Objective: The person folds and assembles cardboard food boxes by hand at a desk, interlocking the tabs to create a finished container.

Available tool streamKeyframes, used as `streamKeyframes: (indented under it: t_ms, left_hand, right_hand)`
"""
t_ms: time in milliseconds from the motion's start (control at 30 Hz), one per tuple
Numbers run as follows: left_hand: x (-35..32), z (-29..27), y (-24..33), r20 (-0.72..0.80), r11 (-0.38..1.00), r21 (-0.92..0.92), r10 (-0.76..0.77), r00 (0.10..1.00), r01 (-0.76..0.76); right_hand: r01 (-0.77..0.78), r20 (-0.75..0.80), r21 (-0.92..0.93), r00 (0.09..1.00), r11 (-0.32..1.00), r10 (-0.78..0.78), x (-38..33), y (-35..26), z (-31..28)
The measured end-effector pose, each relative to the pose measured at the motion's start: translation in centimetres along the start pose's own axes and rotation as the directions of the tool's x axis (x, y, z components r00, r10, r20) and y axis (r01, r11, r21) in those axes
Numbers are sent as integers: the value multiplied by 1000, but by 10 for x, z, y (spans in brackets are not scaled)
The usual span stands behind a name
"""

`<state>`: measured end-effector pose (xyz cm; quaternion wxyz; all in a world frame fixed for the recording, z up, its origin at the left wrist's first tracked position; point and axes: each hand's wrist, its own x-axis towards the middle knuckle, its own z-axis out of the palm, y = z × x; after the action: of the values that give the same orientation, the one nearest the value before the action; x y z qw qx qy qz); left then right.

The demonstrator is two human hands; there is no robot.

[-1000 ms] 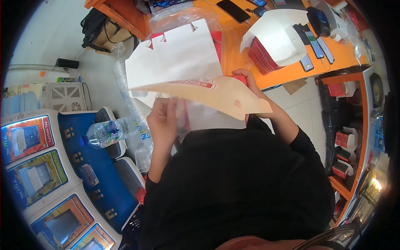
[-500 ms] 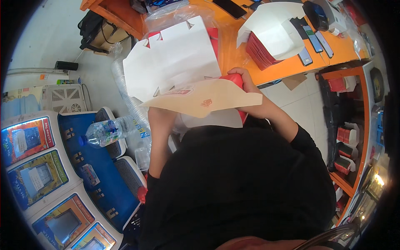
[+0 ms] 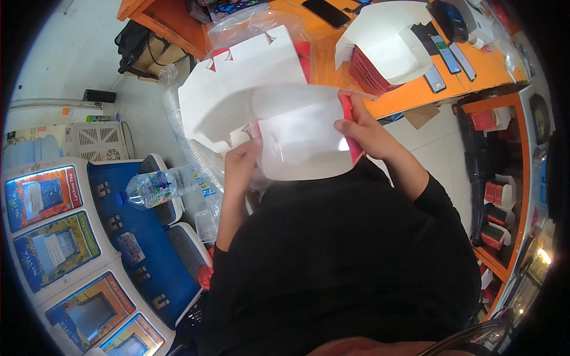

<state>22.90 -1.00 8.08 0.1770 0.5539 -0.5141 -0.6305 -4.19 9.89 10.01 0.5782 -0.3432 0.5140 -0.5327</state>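
White inside, red at sides: an open paper box [image 3: 306, 145] in the centre of the frame, held by left fingers [image 3: 244, 153] pinched at left edge and right fingers [image 3: 349, 129] closed around right wall.

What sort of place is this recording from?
Probably a small food and drink shop: a drink dispenser stands at left, stacked paper cartons sit on the orange counter, and the person holds another open carton.

Beyond the fingers [image 3: 351, 128] stands an orange table [image 3: 409, 99], with a white wall [image 3: 65, 71] to their left, pale floor tiles [image 3: 442, 139] and an orange shelf [image 3: 494, 262] rightward.
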Motion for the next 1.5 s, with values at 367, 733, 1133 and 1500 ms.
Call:
streamKeyframes:
  t_ms: [367, 733, 1133, 1500]
  left_hand:
    - [-2, 8, 39, 252, 898, -400, 302, 920, -185]
    - [-7, 57, 79, 206, 493, -148, 864, 460, -858]
    - [4, 122, 113, 353, 362, -89, 883, 310, -928]
    - [34, 247, 131, 132, 108, 249, 981, 144, -962]
  right_hand:
    - [92, -50, 88, 995, 992, -88, 4, -34, -20]
    - [413, 247, -32, 886, 910, -393, -19, -70, -53]
    - [451, 65, -277, 890, 849, -451, -41, -94, -114]
    - [186, 87, -958, 914, 218, -397, -47, -139, -81]
